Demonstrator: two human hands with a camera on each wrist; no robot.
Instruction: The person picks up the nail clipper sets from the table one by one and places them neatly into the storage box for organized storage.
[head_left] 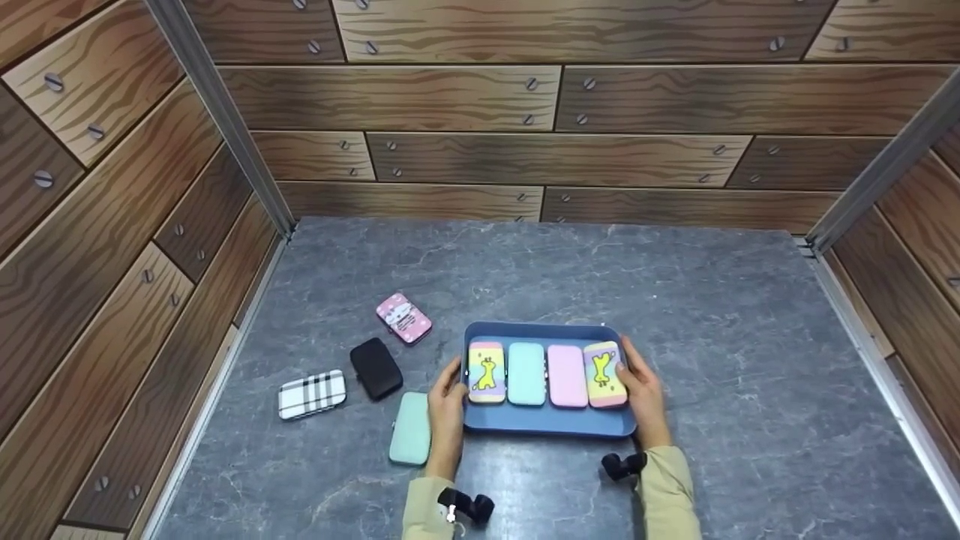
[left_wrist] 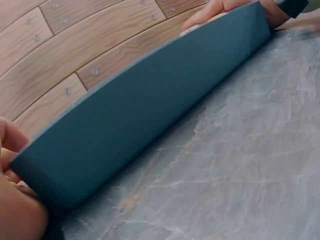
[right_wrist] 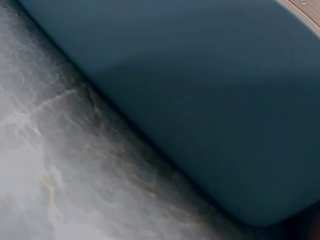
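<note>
A blue rectangular tray [head_left: 547, 421] sits on the grey surface in the head view. My left hand [head_left: 448, 409] grips its left end and my right hand [head_left: 645, 394] its right end, thumb over the rim beside a giraffe-patterned case [head_left: 606, 375]. In a row inside lie another giraffe case [head_left: 487, 373], a light-blue case [head_left: 526, 373] and a pink case [head_left: 568, 376]. The left wrist view shows the tray's long outer wall [left_wrist: 150, 95] with a hand at either end. Its wall [right_wrist: 200, 115] fills most of the right wrist view, where my right hand is largely hidden.
Left of the tray lie a mint-green case [head_left: 409, 431] next to my left hand, a black case [head_left: 376, 368], a checked white case [head_left: 312, 394] and a pink cartoon case [head_left: 404, 318]. Wood-patterned walls [head_left: 420, 97] with metal corner posts enclose the grey marbled surface [head_left: 750, 360].
</note>
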